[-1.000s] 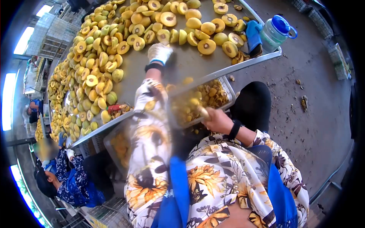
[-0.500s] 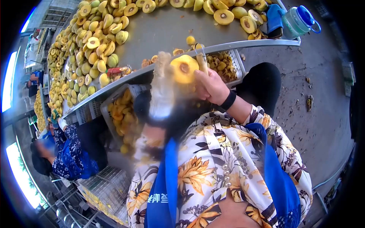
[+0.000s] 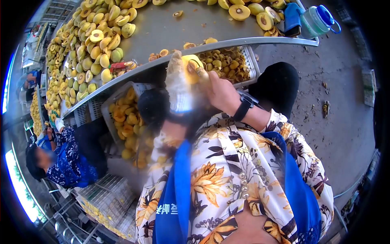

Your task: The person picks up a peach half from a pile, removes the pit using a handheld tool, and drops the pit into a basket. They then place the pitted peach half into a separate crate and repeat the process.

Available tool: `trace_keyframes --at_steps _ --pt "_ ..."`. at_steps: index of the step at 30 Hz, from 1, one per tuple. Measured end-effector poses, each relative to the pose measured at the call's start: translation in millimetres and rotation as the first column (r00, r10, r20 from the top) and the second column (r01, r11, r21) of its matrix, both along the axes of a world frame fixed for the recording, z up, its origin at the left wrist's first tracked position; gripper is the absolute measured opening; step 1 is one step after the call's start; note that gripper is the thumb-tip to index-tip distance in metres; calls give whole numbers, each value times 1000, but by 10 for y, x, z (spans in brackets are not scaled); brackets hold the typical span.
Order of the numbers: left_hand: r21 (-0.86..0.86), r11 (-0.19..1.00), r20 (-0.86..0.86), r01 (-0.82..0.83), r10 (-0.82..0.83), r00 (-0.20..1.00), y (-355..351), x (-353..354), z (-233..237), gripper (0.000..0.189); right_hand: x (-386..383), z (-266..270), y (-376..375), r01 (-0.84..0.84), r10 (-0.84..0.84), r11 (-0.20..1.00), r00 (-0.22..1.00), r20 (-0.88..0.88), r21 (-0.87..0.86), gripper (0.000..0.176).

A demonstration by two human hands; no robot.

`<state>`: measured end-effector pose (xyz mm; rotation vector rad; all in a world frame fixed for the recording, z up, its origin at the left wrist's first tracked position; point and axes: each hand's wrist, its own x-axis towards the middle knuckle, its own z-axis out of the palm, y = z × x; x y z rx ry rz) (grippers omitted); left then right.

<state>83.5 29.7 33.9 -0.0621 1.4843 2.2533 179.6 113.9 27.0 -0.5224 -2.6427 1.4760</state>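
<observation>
My left hand [image 3: 177, 87], in a dirty whitish glove and partly blurred, holds a yellow peach half [image 3: 189, 65] with its cut face showing the brown pit cavity. Closed around the handle of a small pitting tool [image 3: 200, 72], my right hand [image 3: 222, 92] is bare and wears a black watch at the wrist. The tool's metal end is against the peach's cut face. Most of the handle is hidden by the fingers. Both hands are just below the metal table edge [image 3: 243, 42], above my lap.
Peach halves [image 3: 95, 36] are heaped on the table. Below its edge stands a crate of pits and scraps [image 3: 252, 65]; a crate of peach halves [image 3: 111, 107] is at left. A red-handled tool [image 3: 118, 66], blue cloth [image 3: 292, 18] and water bottle [image 3: 315, 24] lie on the table. A co-worker [image 3: 73, 158] sits left.
The tool was held upright beside the peach half; now its metal end is on the cut face. My right hand has turned and moved slightly closer. A small piece now lies on the table.
</observation>
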Motion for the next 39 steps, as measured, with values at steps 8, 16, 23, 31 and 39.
trace_keyframes --at_steps 8,16,23,31,39 --pt "-386 912 -463 135 -319 827 -223 -293 -288 47 81 8 8 -181 183 983 981 66 -25 24" --pt "-151 988 116 17 0 993 -57 14 139 40 10 48 -40 -14 113 873 978 175 -487 23" --pt "-256 965 -363 51 -145 920 -93 -72 -310 23 37 56 -144 88 158 683 952 264 -725 16" --pt "-45 994 183 95 -85 979 157 40 -161 39 146 0 20 237 287 -15 932 222 -971 9" --pt "-110 977 187 -181 199 962 -565 -426 217 41 70 -196 110 30 274 210 958 88 -977 12"
